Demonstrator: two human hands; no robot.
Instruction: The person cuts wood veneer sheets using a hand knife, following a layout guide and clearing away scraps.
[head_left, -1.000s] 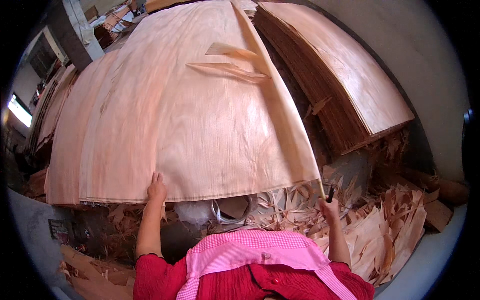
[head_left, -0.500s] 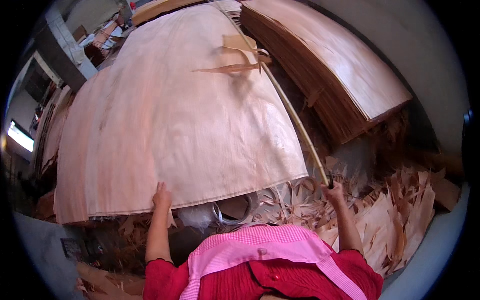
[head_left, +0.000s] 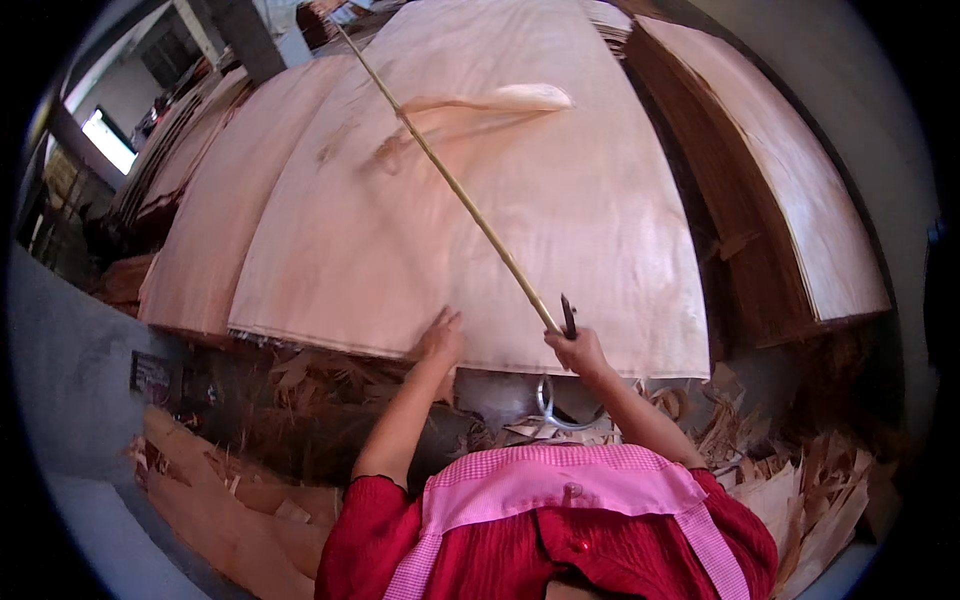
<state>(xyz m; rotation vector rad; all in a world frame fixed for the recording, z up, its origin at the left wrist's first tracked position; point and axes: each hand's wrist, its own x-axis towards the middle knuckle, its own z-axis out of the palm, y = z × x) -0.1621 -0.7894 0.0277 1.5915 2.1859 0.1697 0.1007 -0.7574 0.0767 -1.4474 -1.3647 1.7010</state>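
Note:
My left hand rests with fingers apart on the front edge of a large pale pinkish veneer sheet. My right hand, just right of it, is closed on a long thin yellow stick that runs diagonally over the sheet toward the far left, and on a short dark tool whose type I cannot make out. Torn veneer strips lie across the upper middle, partly under the stick.
Veneer stacks stand at the right and left, with more behind. Scraps are heaped below the sheets, around a pale metal ring. A wall is at the right, a bright window far left.
My right hand has swung the stick leftward from the sheet's right edge to a diagonal across it. The folded edge no longer shows; the strips have shifted. My left hand has moved rightward.

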